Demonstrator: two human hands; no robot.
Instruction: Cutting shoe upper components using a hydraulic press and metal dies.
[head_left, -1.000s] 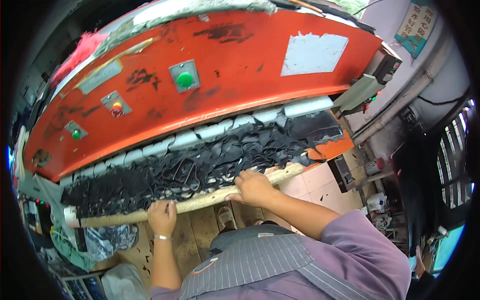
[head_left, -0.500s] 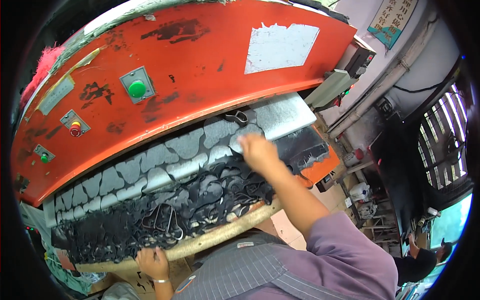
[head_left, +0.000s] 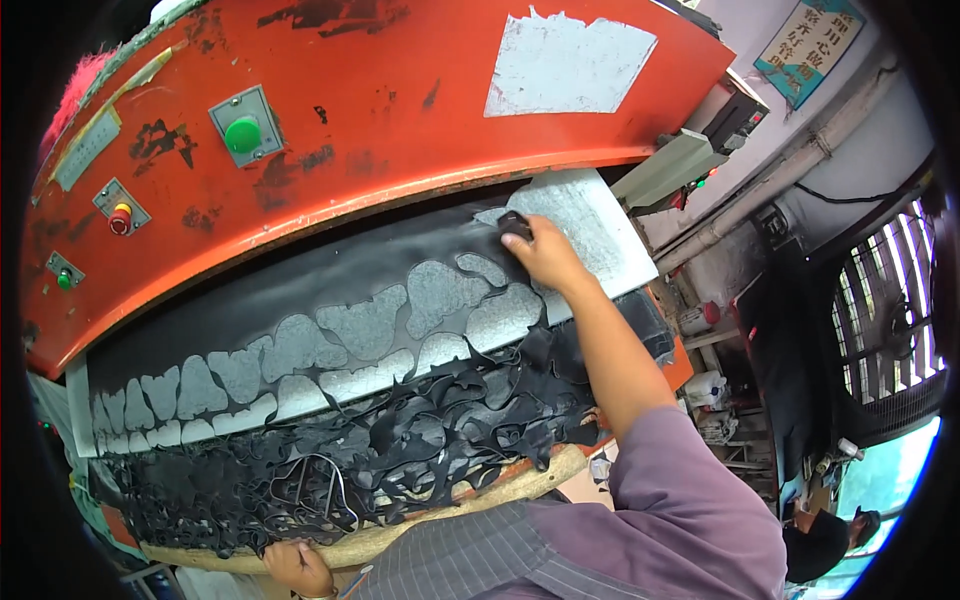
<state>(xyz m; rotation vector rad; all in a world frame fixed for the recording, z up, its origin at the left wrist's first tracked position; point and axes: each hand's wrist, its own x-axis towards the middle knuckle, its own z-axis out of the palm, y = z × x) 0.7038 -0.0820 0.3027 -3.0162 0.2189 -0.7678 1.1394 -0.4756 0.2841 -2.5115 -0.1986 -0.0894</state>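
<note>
My right hand (head_left: 550,257) grips a small dark cutting die (head_left: 515,224) near the far right corner of a black sheet (head_left: 300,270). The sheet lies on a white cutting board (head_left: 600,215); rows of rounded cut-outs show the pale board through it. At the lower left, my left hand (head_left: 298,568) is closed over the pale rounded rail (head_left: 470,500) along the front edge; its fingertips are partly hidden. Between rail and board lies a tangle of black scraps (head_left: 420,430), with a metal strip die (head_left: 340,490) standing among them.
A red press (head_left: 400,110) spans the far side above the board, with green buttons (head_left: 242,134) and a red knob (head_left: 120,218). At right are a grey bracket (head_left: 670,170), a wall pipe (head_left: 760,190) and a large fan (head_left: 890,290). Another person (head_left: 830,545) is at the far right.
My right hand has moved up and away and now holds the die that lay on the sheet. More board and uncut black sheet show before the press. The left hand stays by the rail.
</note>
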